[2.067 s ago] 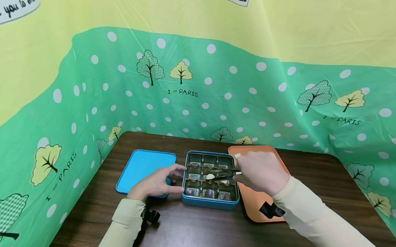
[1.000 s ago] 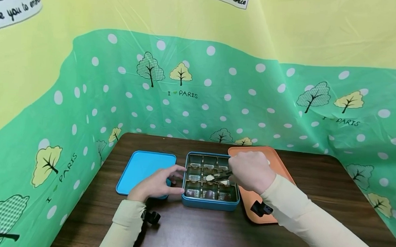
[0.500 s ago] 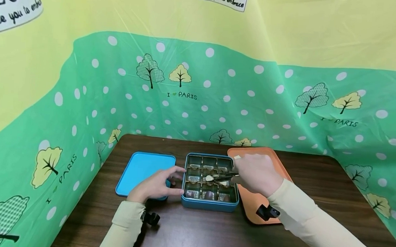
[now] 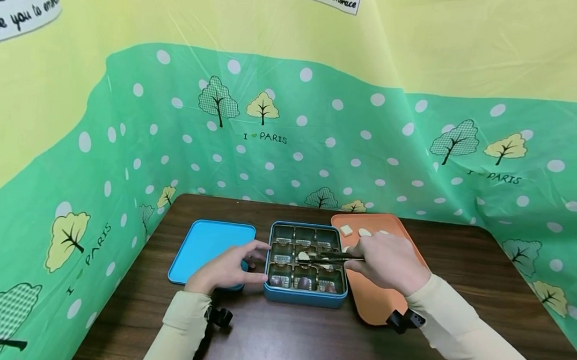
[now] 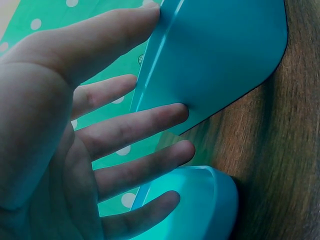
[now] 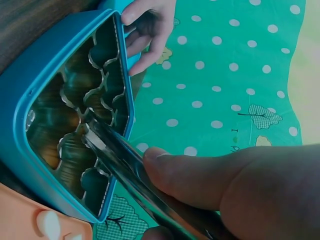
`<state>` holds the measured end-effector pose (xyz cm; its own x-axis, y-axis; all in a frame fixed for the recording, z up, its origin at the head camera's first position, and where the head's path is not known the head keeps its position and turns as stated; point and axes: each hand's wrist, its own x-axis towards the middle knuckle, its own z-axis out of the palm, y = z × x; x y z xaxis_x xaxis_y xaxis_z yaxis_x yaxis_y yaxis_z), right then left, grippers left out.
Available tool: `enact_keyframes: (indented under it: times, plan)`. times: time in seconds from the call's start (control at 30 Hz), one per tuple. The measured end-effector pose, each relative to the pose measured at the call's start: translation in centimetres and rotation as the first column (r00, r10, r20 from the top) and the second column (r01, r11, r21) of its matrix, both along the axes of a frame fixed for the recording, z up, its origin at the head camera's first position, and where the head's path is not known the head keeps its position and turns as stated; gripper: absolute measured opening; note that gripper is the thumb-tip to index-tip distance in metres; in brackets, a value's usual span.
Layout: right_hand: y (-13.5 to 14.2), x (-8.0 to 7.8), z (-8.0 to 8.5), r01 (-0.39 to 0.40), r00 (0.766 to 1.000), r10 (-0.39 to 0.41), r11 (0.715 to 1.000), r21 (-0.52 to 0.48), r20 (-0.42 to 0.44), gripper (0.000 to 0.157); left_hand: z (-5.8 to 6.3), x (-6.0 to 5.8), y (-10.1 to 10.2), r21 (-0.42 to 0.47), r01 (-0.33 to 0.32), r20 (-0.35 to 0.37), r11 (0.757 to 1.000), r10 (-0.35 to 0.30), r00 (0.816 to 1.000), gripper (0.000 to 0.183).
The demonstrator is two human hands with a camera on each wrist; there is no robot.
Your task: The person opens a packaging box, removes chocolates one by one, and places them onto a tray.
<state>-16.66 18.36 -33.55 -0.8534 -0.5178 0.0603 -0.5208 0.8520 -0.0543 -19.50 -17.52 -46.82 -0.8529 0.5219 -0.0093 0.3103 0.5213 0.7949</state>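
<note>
My right hand [image 4: 391, 259] grips dark tongs [image 4: 331, 258], thumb pressed along one arm in the right wrist view. The tips reach into the middle of a blue box [image 4: 305, 298] with a dark divided insert. A small white piece [image 4: 303, 256] shows right at the tips. Another pale piece lies partly hidden beneath the tongs, in the compartment to the right. Dark round pieces [image 4: 305, 283] sit in the front row. My left hand [image 4: 224, 268] has its fingers spread at the box's left side, with thumb and fingertips at the rim and wall.
A blue lid [image 4: 213, 246] lies left of the box, partly behind my left hand. On the right, an orange tray [image 4: 372, 296] carries several pale pieces, among them a square one [image 4: 346, 230] and a rounded one [image 4: 364, 233]. A patterned curtain [image 4: 279, 163] stands behind the table.
My right hand has shifted left, then back right, uncovering pale pieces on the tray. The tong tips stay around the middle compartment. My left hand has not moved.
</note>
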Motion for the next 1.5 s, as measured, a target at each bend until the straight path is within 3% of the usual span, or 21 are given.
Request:
enact_keyframes:
  times: [0.33, 0.53, 0.73, 0.8, 0.93, 1.17, 1.27, 1.43, 1.5]
  plan:
    - [0.6, 0.4, -0.2, 0.02, 1.0, -0.02, 1.0, -0.012, -0.001, 0.034, 0.0, -0.1, 0.1, -0.007, 0.001, 0.0, 1.0, -0.001, 1.0, 0.07]
    - [0.9, 1.0, 0.7, 0.042, 0.999, -0.041, 0.999, 0.006, -0.023, 0.045, 0.0, 0.0, 0.1, -0.004, -0.004, 0.006, 1.0, 0.004, 1.0, 0.069]
    - [1.4, 1.5, 2.0, 0.061, 0.998, -0.061, 0.998, -0.008, -0.034, 0.007, 0.1, 0.1, 0.0, 0.005, 0.001, 0.012, 1.0, -0.001, 1.0, 0.069]
    - [1.7, 1.6, 2.3, 0.073, 0.997, -0.073, 0.997, -0.02, -0.039, 0.017, 0.1, 0.1, 0.0, 0.005, 0.0, 0.011, 1.0, 0.0, 1.0, 0.069]
    - [2.3, 1.9, 3.0, 0.103, 0.994, -0.104, 0.994, -0.034, -0.032, 0.022, -0.1, 0.1, -0.1, -0.009, -0.005, 0.007, 1.0, 0.005, 1.0, 0.068]
    - [4.1, 2.1, 3.5, 0.158, 0.987, -0.159, 0.987, -0.033, -0.036, 0.016, -0.2, 0.3, -0.1, -0.014, -0.005, 0.021, 1.0, 0.005, 1.0, 0.068]
    - [5.0, 2.0, 3.4, 0.185, 0.983, -0.185, 0.983, -0.022, -0.015, 0.029, -0.1, 0.3, -0.1, -0.012, -0.008, 0.023, 1.0, 0.008, 1.0, 0.069]
    - [6.8, 2.0, 3.3, 0.233, 0.972, -0.233, 0.972, -0.014, 0.019, 0.023, 0.0, 0.2, -0.1, -0.013, -0.01, 0.019, 1.0, 0.01, 1.0, 0.068]
    - [7.4, 2.0, 3.2, 0.247, 0.969, -0.247, 0.969, -0.015, 0.026, 0.035, 0.0, 0.2, -0.1, -0.011, -0.006, 0.015, 1.0, 0.006, 1.0, 0.068]
